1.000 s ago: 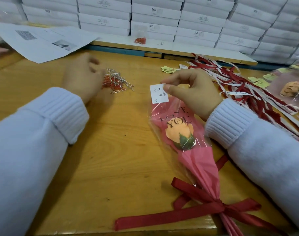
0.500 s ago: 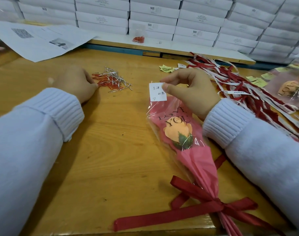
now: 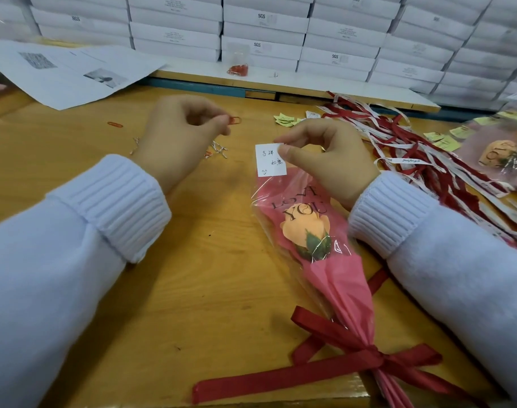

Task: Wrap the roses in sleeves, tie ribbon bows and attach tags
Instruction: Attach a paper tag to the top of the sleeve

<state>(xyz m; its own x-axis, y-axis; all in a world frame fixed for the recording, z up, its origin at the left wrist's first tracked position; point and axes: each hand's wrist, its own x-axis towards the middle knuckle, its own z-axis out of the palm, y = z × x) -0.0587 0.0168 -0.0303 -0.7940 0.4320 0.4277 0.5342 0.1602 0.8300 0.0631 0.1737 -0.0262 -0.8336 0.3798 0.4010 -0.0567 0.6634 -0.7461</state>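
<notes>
- White cardboard boxes [image 3: 263,25] are stacked along the back of the yellow wooden tabletop [image 3: 192,304].
- The orange rose in its clear, pink-lined cellophane sleeve [image 3: 307,228] lies in front of the person, with a dark red ribbon bow [image 3: 354,354] already tied at the stem.
- The right hand [image 3: 325,154] pinches a small white handwritten paper tag [image 3: 270,160] against the sleeve's top edge, as it did a second ago.
- The left hand [image 3: 177,134] was then down in the pile of silver and red clips [image 3: 219,148]. It has now lifted clear, thumb and fingertip nipped on one red paper clip [image 3: 235,120], the other fingers curled.
- The clip is near the tag but not touching it, so I'd say fastening comes next.
- The pile looks thinner, though the hand may be hiding part of it.
</notes>
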